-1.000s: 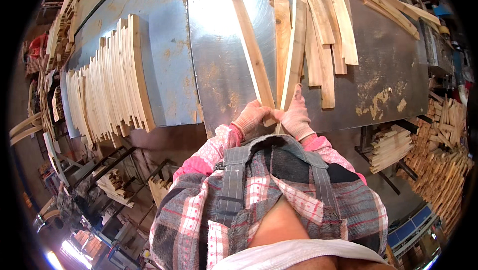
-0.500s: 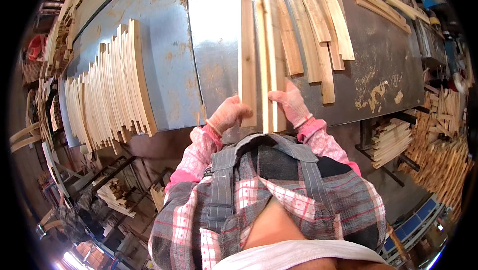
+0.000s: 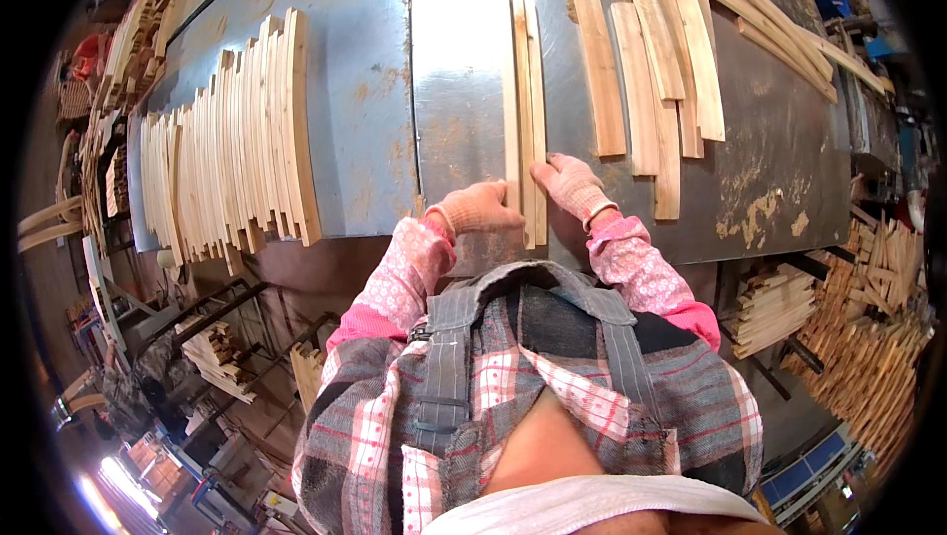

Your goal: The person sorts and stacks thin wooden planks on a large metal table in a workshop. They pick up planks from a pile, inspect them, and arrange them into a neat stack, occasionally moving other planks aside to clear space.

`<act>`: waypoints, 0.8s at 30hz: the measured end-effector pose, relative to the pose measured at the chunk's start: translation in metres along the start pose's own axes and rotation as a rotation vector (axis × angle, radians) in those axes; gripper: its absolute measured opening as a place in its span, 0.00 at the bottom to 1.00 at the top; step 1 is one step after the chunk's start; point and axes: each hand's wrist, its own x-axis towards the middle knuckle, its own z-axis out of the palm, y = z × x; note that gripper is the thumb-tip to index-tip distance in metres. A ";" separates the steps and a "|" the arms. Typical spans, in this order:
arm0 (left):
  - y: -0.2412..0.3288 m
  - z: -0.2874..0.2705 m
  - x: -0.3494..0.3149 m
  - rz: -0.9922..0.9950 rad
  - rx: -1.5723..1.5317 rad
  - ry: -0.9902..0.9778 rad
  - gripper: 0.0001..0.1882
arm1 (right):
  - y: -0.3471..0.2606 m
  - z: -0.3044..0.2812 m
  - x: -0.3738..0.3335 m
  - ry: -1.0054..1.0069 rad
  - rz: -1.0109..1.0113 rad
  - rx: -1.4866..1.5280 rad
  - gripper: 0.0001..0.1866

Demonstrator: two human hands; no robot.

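Observation:
A small group of narrow wooden strips (image 3: 525, 111) stands on edge, side by side, on the metal tabletop (image 3: 459, 150) in front of me. At their near end, my left hand (image 3: 480, 208) presses its curled fingers against the left side. From the right, my right hand (image 3: 572, 186) grips the same strips, its thumb and fingertips at their side. Both hands wear light knitted gloves with the fingertips bare. Part of the contact between my fingers and the wood is hidden.
To the left, many strips stand in a tight row (image 3: 232, 141). Loose flat boards (image 3: 594, 62) lie on the right, with longer strips (image 3: 769, 17) beyond. Below the right table edge are stacked wood pieces (image 3: 774, 308) and a large pile (image 3: 868, 362). Metal frames (image 3: 222, 313) stand at lower left.
The wider strip lying flat at left and the tilted board at right no longer show their broad faces; the strips now stand close together on edge. My hands have moved nearer each other.

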 end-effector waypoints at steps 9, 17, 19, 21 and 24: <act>0.048 -0.010 0.057 -0.109 0.173 0.739 0.51 | -0.019 -0.059 0.004 0.424 -0.026 -0.293 0.30; 0.034 -0.026 0.049 -0.232 -0.175 0.746 0.60 | 0.026 -0.040 0.027 0.419 -0.072 -0.375 0.45; 0.030 -0.032 0.045 -0.261 -0.223 0.751 0.61 | 0.023 -0.010 -0.003 0.188 -0.155 -0.045 0.38; 0.047 -0.044 0.027 -0.290 -0.280 0.750 0.62 | -0.002 0.008 -0.031 -0.295 -0.102 0.394 0.40; 0.027 -0.030 0.049 -0.341 0.023 0.794 0.57 | -0.040 0.013 -0.041 -0.317 -0.217 -0.082 0.34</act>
